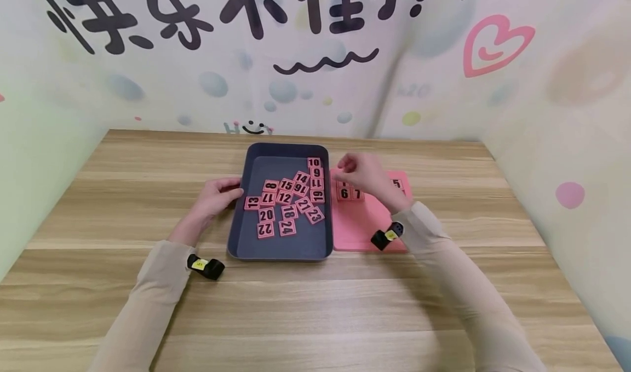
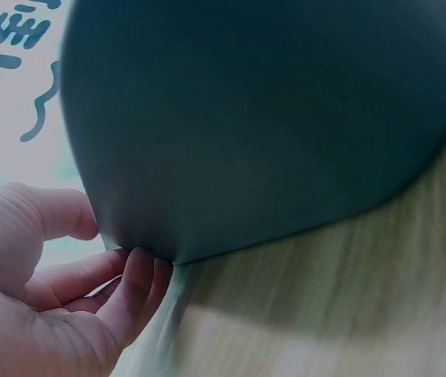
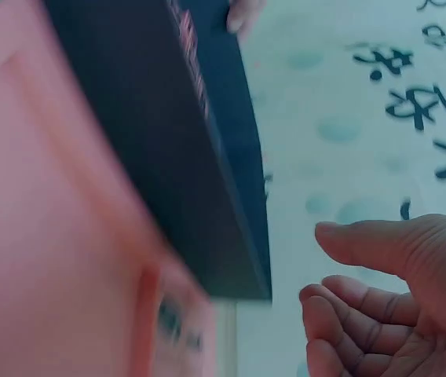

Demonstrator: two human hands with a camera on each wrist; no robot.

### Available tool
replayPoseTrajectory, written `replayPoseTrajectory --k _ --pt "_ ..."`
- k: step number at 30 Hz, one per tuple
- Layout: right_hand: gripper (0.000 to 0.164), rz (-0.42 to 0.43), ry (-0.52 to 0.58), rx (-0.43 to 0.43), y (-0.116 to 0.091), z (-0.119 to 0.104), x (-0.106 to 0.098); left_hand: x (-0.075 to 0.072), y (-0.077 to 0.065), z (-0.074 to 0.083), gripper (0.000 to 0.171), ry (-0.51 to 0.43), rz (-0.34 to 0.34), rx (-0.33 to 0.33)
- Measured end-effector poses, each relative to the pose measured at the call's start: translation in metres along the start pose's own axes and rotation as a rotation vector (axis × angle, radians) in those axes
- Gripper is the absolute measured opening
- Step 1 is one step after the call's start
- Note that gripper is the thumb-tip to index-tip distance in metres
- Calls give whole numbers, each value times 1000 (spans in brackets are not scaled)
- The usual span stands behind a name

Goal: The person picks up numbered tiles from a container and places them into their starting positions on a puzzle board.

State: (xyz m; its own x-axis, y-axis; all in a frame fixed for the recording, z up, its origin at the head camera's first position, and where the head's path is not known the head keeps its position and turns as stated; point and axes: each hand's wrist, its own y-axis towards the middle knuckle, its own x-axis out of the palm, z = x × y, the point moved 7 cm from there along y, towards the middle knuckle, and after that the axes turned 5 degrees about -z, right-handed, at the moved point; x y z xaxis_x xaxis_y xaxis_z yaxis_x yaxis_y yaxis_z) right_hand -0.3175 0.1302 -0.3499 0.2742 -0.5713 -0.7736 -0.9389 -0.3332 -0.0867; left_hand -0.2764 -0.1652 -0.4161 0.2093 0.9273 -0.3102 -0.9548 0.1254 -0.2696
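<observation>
My left hand holds the left side of a dark blue-grey tray, and in the left wrist view its thumb and fingers meet the tray's edge. Several pink number tiles lie loose inside the tray, some turned sideways or upside down. A pink board lies against the tray's right side. My right hand hovers over the board's upper part and hides some tiles there; the 6 tile, 7 tile and 5 tile show. In the right wrist view, nothing sits between its parted thumb and fingers.
Tray and board rest on a wood-grain table. Behind the table stands a printed wall with large black characters. Each wrist carries a small black camera, the left one and the right one.
</observation>
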Motion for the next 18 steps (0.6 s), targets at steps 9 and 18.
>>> replayPoseTrajectory --k 9,18 --pt "27 -119 130 -156 36 -49 42 0 -1 0 44 7 1 -2" --pt "29 -236 103 -137 61 -66 79 0 -2 2 44 11 6 6"
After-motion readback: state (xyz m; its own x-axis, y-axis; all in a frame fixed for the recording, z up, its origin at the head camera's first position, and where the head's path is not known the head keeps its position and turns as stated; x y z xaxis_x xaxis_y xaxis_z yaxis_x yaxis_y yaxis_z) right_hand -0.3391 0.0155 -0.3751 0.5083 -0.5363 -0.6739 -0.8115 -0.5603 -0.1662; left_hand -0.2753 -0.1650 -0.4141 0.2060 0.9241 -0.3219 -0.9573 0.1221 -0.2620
